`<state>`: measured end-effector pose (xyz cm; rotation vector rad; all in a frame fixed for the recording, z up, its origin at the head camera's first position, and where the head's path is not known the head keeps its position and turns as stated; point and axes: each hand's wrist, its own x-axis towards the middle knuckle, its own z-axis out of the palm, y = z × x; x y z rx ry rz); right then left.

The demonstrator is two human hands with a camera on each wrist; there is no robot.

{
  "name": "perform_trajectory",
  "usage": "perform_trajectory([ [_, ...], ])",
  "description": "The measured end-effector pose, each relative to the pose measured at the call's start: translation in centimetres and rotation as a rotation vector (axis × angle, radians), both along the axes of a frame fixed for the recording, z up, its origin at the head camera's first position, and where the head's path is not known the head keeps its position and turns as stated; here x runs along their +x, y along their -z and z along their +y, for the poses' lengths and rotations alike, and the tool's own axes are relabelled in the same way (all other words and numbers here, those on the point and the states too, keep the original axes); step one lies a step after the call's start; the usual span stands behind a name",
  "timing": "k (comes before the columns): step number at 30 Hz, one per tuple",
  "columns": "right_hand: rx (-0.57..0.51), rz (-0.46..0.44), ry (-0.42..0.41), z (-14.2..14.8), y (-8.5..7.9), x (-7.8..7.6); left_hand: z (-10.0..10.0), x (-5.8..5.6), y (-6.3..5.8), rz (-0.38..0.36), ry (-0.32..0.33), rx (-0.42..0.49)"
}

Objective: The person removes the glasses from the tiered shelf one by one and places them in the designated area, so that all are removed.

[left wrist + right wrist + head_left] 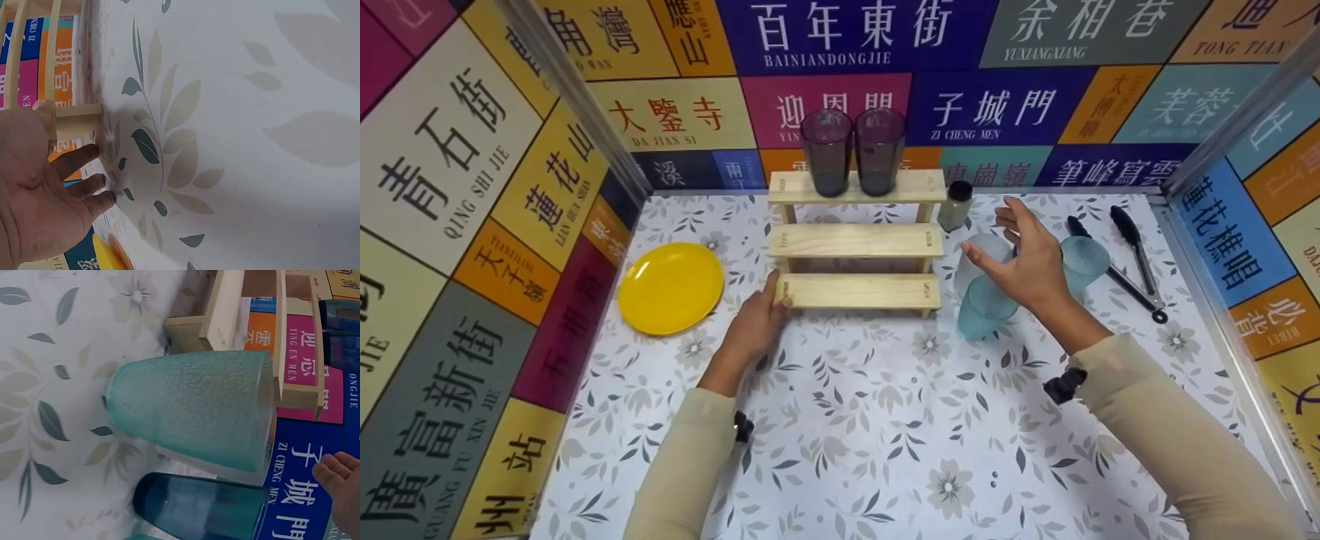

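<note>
My left hand holds the left end of the lowest step of a three-step wooden rack. In the left wrist view its thumb lies on the wood while the other fingers stretch out below. Two dark purple glasses stand side by side on the top step. Over the cups at the right, my right hand is raised with fingers apart, holding nothing. Beneath it stands a frosted teal cup, large in the right wrist view. A paler clear cup stands behind, partly hidden.
Another teal cup stands right of my right hand. Beyond it lie black-tipped tongs and a black-handled utensil. A small black-capped jar is beside the rack. A yellow plate lies at the left. Printed walls enclose the table.
</note>
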<state>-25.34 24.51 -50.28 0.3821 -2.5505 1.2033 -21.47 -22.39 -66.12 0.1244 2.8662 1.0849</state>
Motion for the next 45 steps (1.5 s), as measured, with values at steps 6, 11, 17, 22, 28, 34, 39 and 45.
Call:
perform_trajectory([
  [6,-0.015,-0.015,-0.021,-1.9,-1.0,-1.3,1.5,1.6,-4.1,-0.05,-0.017,-0.032],
  [11,-0.013,-0.015,-0.049,-3.6,-1.7,-2.3,1.7,1.7,-4.5,-0.063,-0.021,-0.044],
  [17,-0.019,-0.02,-0.085,-5.6,-2.5,-3.3,1.8,1.7,-4.5,-0.071,-0.027,-0.052],
  [22,-0.016,-0.048,-0.097,-7.1,-2.8,-4.2,1.8,1.5,-4.4,-0.075,-0.026,-0.06],
  [28,-0.009,-0.036,-0.096,-8.9,-3.5,-5.6,1.7,1.5,-4.3,-0.071,-0.027,-0.052],
  [34,0.014,-0.056,-0.09,-10.4,-4.6,-6.8,1.7,1.6,-4.3,-0.1,-0.041,-0.043],
  [39,0.014,-0.074,-0.083,-11.5,-5.3,-7.6,1.7,1.6,-4.4,-0.091,-0.041,-0.033],
  [45,0.022,-0.076,-0.061,-12.9,-6.2,-8.4,1.8,1.6,-4.5,-0.104,-0.041,-0.046],
])
